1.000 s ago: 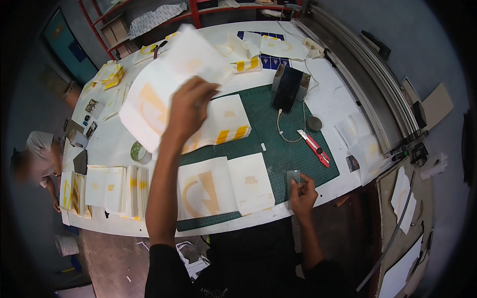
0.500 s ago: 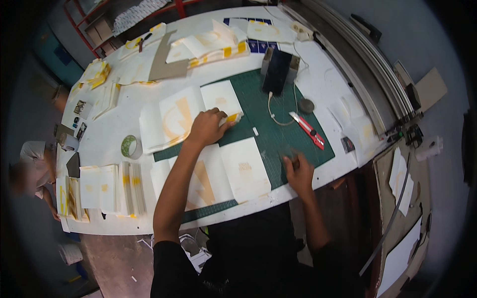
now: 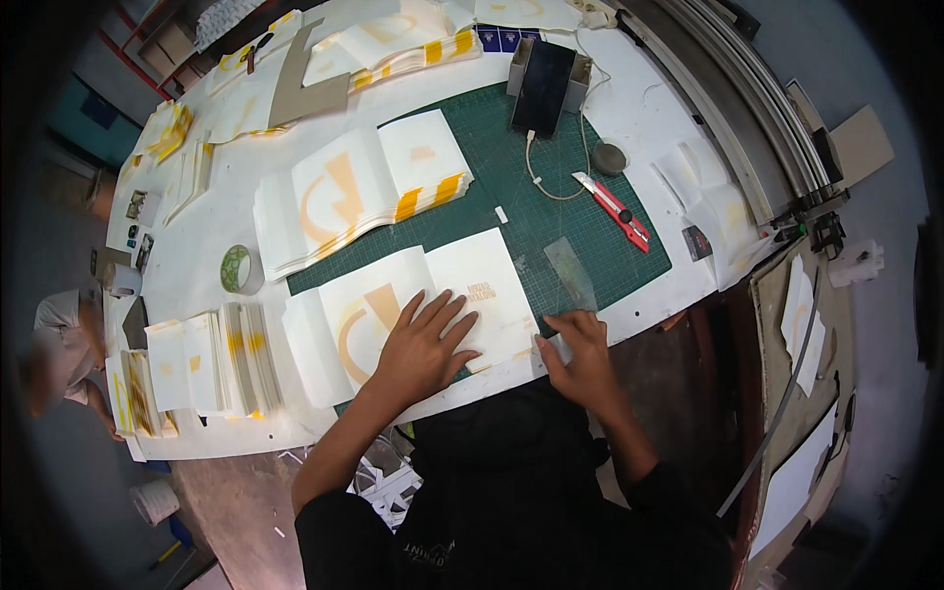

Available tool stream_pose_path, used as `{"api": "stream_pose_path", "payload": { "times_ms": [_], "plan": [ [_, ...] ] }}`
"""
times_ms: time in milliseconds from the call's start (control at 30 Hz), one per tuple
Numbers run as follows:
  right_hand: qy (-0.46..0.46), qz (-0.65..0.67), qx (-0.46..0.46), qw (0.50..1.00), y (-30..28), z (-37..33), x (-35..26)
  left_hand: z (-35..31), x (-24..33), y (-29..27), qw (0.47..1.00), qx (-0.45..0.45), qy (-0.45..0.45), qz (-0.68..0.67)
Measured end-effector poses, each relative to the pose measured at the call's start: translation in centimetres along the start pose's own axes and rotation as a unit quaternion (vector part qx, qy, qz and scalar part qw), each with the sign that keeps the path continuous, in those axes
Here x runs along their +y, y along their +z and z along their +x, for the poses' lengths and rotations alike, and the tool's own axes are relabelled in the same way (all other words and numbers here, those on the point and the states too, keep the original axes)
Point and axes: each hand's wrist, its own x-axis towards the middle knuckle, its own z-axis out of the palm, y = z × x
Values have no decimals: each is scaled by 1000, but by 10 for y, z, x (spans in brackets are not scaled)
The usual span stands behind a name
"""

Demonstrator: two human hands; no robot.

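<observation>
Left hand (image 3: pixel 423 339): seen from the head, it lies flat with its fingers spread out, grasping nothing, palm down.
White paper sheet with soft orange print (image 3: pixel 433 271): it is under the left hand, opened out, with creases, partly on the mat and partly over the near edge of the counter.
Right hand (image 3: pixel 584 356): it is at the right edge of the sheet, fingers bent, thumb and pointing finger a bit apart; I cannot tell if they pinch anything.
Clear flat plastic strip (image 3: pixel 569 270): it lies on the mat, just past the right hand's fingertips.
Dark green cutting mat with thin lines (image 3: pixel 546 224): it lies on the big white counter (image 3: pixel 629 123).
Red and white cutter knife (image 3: pixel 614 210): it lies on the mat, right of the strip.
Pile of white printed papers with yellow stripes (image 3: pixel 418 167): it sits behind the sheet, near it.
Black phone (image 3: pixel 544 88): it leans up at the back of the mat, with a pale cable (image 3: pixel 532 157).
Green and white tape roll (image 3: pixel 238 268): it is left of the pile.
Person in a pale shirt (image 3: pixel 69 339): at the far left, beside the counter.
</observation>
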Motion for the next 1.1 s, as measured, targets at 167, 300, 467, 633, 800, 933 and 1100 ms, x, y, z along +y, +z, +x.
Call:
{"api": "stream_pose_path", "payload": {
  "times_ms": [167,300,467,633,800,933,1100],
  "plan": [
    [-7,-23,-45,999,0,2,-10,-9,3,5,1000,4,-14,-14],
    [-56,-35,-96,993,-6,8,-8,-10,5,7,1000,3,-20,-24],
    [-92,-44,-127,987,-7,15,5,-10,9,8,999,19,-27,-38],
    [-71,-7,-159,985,-15,23,6,-11,11,10,997,31,-34,-58],
    [-107,13,-116,987,-12,29,6,-12,7,16,994,44,-39,-90],
    [-103,37,-113,988,-6,30,8,-12,10,14,990,50,-44,-121],
    [-67,78,-124,987,-1,30,9,-11,12,15,990,46,-50,-125]
  ]
}}
